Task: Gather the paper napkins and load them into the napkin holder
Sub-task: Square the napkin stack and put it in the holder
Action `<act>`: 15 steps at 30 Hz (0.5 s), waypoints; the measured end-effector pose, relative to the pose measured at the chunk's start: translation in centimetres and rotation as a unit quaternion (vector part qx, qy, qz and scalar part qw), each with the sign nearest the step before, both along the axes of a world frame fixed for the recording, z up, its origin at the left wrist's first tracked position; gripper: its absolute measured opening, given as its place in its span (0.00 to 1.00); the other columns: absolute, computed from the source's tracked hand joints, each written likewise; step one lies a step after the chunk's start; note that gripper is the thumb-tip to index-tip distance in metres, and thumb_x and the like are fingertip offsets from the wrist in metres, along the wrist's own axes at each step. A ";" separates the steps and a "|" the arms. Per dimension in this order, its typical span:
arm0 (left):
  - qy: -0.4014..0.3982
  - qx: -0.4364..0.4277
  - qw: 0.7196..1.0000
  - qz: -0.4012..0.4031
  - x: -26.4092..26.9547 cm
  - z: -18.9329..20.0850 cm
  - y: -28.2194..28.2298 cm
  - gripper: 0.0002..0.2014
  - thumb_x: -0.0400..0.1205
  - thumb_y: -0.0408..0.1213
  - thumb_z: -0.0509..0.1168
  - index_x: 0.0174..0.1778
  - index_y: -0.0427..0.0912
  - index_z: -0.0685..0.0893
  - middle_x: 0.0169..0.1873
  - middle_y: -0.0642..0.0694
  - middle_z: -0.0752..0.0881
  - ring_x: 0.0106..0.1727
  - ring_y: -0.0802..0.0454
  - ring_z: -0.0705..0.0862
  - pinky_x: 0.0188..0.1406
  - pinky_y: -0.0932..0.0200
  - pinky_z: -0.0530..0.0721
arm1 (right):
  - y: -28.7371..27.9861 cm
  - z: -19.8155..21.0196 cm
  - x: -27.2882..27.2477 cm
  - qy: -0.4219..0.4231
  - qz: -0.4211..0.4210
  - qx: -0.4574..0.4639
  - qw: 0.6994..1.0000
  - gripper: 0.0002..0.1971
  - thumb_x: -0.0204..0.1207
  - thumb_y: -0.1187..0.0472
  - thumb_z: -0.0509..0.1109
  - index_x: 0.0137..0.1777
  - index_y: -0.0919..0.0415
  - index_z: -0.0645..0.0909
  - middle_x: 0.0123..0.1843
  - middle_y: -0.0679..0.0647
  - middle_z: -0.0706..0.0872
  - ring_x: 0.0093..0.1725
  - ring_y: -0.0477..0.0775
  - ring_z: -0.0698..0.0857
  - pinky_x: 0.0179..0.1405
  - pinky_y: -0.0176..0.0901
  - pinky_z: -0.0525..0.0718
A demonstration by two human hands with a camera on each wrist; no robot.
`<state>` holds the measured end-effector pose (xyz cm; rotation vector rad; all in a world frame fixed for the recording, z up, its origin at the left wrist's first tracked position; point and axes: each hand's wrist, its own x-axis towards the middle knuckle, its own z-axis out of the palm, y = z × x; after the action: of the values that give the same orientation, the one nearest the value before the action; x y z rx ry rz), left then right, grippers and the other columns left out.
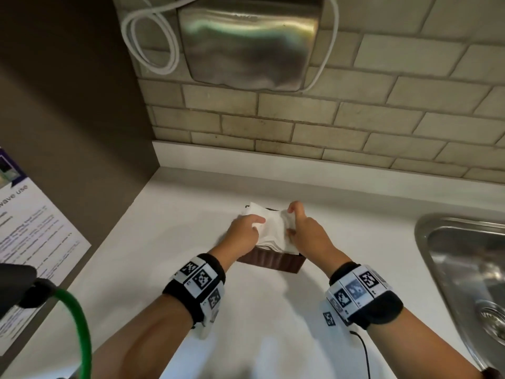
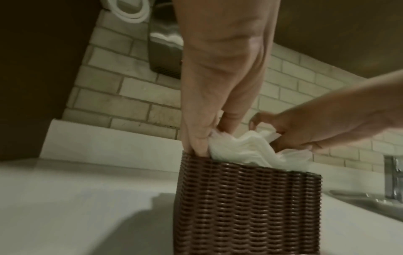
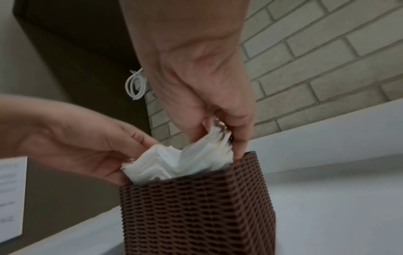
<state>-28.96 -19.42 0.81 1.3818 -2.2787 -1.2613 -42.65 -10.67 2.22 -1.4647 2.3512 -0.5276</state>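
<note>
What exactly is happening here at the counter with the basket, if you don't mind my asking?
A person is loading a stack of white paper napkins into a brown woven napkin holder on the white counter. The left hand grips one end of the stack and the right hand pinches the other. The napkins are partly in, their crumpled tops standing above the rim. A steel sink lies to the right.

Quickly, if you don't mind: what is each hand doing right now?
Left hand: closed, gripping the left side of the napkins in the napkin holder.
Right hand: closed, pinching the napkins' right side.
</note>
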 end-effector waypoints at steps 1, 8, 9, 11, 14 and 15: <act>-0.042 0.003 0.999 -0.018 -0.4 0.1 0.0 0.24 0.84 0.26 0.54 0.75 0.46 0.79 0.77 0.39 0.74 0.74 0.41 0.76 0.68 0.60 0.75 | -0.4 -0.2 0.1 0.015 0.006 0.022 1.000 0.20 0.78 0.70 0.61 0.68 0.62 0.64 0.28 0.51 0.70 0.31 0.61 0.74 0.32 0.45 0.67; -0.193 0.043 0.976 -0.087 -1.9 0.2 0.2 0.25 0.87 0.29 0.53 0.83 0.39 0.67 0.79 0.34 0.70 0.77 0.39 0.72 0.70 0.53 0.75 | -2.4 -0.4 1.8 0.089 0.031 0.194 0.977 0.25 0.76 0.62 0.69 0.72 0.62 0.67 0.66 0.66 0.79 0.67 0.64 0.80 0.54 0.53 0.83; -0.201 0.047 0.975 -0.088 -2.0 0.1 0.2 0.24 0.87 0.30 0.52 0.82 0.37 0.68 0.78 0.33 0.72 0.76 0.38 0.74 0.69 0.53 0.75 | -2.5 -0.6 1.8 0.099 0.030 0.205 0.973 0.27 0.76 0.61 0.71 0.73 0.63 0.67 0.68 0.66 0.78 0.69 0.64 0.78 0.57 0.53 0.83; -0.207 0.062 0.971 -0.102 -2.3 0.2 0.0 0.21 0.88 0.30 0.51 0.78 0.31 0.71 0.74 0.32 0.76 0.73 0.37 0.76 0.63 0.53 0.76 | -2.5 -0.9 1.7 0.132 0.042 0.222 0.965 0.26 0.78 0.64 0.69 0.75 0.64 0.66 0.71 0.66 0.76 0.72 0.62 0.76 0.61 0.50 0.81; -0.213 0.053 0.967 -0.134 -2.2 0.2 -0.1 0.17 0.87 0.29 0.50 0.64 0.29 0.81 0.64 0.33 0.83 0.63 0.38 0.81 0.48 0.58 0.71 | -2.1 -1.1 1.4 0.170 0.059 0.213 0.960 0.23 0.81 0.70 0.62 0.75 0.66 0.66 0.71 0.64 0.77 0.71 0.60 0.76 0.64 0.44 0.79; -0.211 0.038 0.967 -0.134 -2.2 0.0 -0.2 0.15 0.87 0.31 0.51 0.56 0.31 0.83 0.58 0.35 0.85 0.58 0.40 0.81 0.47 0.58 0.71 | -2.0 -1.1 1.4 0.165 0.053 0.206 0.963 0.22 0.81 0.71 0.62 0.75 0.67 0.68 0.71 0.64 0.77 0.70 0.60 0.77 0.64 0.43 0.79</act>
<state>-31.13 -19.60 0.78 1.5312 -2.8120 -1.2311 -41.28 -12.65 1.11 -1.5491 2.4062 0.2459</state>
